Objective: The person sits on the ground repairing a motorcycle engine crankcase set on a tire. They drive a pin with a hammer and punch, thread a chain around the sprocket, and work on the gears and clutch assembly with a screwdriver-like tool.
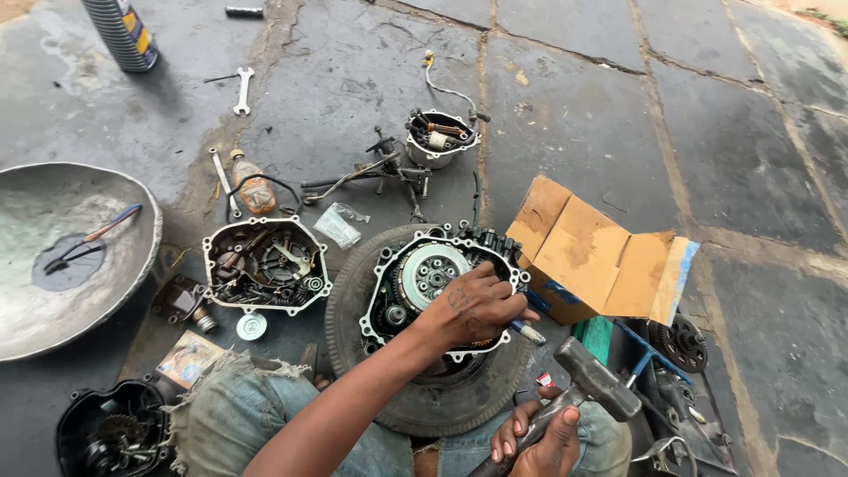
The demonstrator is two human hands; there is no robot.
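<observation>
The left hand (477,307) grips a punch (527,332) over the engine case (424,283), which sits on a tyre (442,402). The right hand (539,442) holds a hammer (594,382) near the right. A cardboard box (592,256) lies just right; a metal basin (53,265) sits far left.

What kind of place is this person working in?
Probably an open-air motorcycle repair spot on a paved floor: an opened engine case rests on a tyre, a hammer is held, and a spanner lies loose.
</observation>
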